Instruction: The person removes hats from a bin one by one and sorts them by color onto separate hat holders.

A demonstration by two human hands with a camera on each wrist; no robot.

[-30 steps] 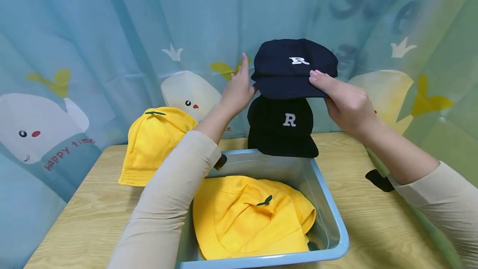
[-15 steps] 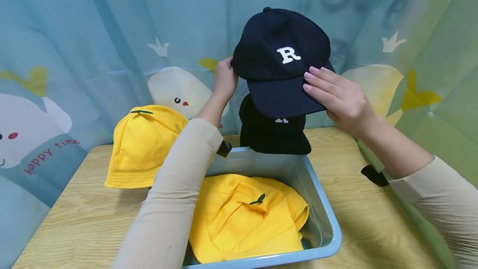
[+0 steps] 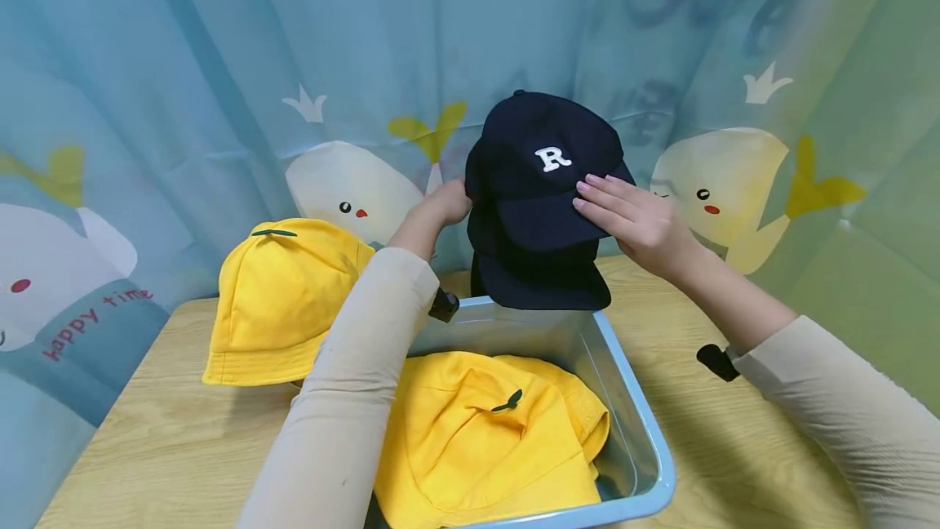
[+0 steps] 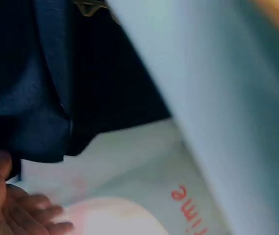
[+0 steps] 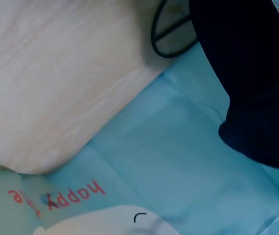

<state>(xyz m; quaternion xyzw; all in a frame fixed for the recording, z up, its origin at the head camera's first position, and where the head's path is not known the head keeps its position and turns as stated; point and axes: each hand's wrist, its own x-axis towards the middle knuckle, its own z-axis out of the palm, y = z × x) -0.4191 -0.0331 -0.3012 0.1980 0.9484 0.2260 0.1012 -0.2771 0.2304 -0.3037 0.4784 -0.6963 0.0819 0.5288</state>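
A navy baseball cap (image 3: 532, 133) with a white R is between my hands, overlapping the crown of a black cap (image 3: 543, 288) behind the bin. My left hand (image 3: 450, 201) grips its left edge; in the left wrist view the thumb of that hand (image 4: 19, 210) meets the cap's lower edge (image 4: 27, 137). Four fingers of my right hand (image 3: 646, 223) lie along the top of the brim at its right side, pinching it with the thumb hidden below. The right wrist view shows dark cap fabric (image 5: 247, 63) but no hand.
A blue plastic bin (image 3: 657, 443) holds crumpled yellow hats (image 3: 477, 447) with a green sprout. Another yellow hat (image 3: 275, 308) stands raised at the left. A black wire base (image 5: 168, 53) rests on the wooden table (image 3: 734, 431). A printed curtain (image 3: 352, 39) hangs behind.
My left hand was open beside the cap and then took hold of its left edge. The navy cap tipped upright, rose, and has since come down over the black cap.
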